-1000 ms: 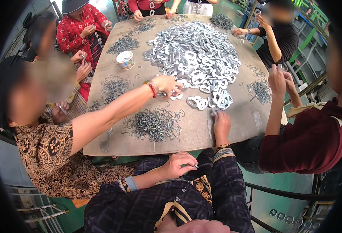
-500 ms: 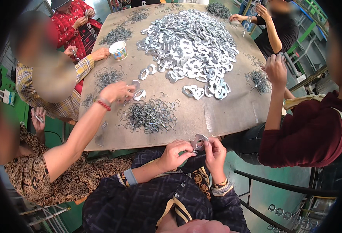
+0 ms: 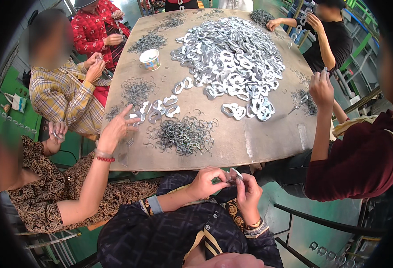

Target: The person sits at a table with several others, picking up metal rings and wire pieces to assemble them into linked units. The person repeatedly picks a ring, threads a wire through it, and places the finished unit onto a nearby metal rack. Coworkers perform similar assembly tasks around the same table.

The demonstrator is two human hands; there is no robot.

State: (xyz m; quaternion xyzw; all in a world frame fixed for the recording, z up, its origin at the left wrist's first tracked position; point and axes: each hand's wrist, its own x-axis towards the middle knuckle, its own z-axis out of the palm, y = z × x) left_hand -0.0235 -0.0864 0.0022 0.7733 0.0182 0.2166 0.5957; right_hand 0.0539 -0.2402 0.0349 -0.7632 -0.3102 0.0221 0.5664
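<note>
Just off the table's near edge, my two hands meet around a flat silver metal ring (image 3: 236, 173), tilted nearly edge-on. My right hand (image 3: 249, 192) pinches the ring between thumb and fingers. My left hand (image 3: 209, 183) is closed, its thumb and fingertips pressed together at the ring's left side; whatever small piece they grip is hidden. On the table ahead and to the left lies a heap of small bent wire hooks (image 3: 180, 136). Several loose rings (image 3: 156, 111) rest beyond that heap, and a large pile of similar rings (image 3: 232, 58) covers the table's middle.
Several people work around the table (image 3: 268, 143). At my left, a co-worker's hand (image 3: 116, 129) hovers over the loose rings. A white tub (image 3: 150, 60) stands farther back. Pliers (image 3: 298, 102) lie by hooks at the right. A black rail (image 3: 330, 219) runs at lower right.
The ring in my hands has turned from face-on to nearly edge-on. The left co-worker's hand has drawn back, with more rings lying there now. The plaid-sleeved person's hand has left the tub.
</note>
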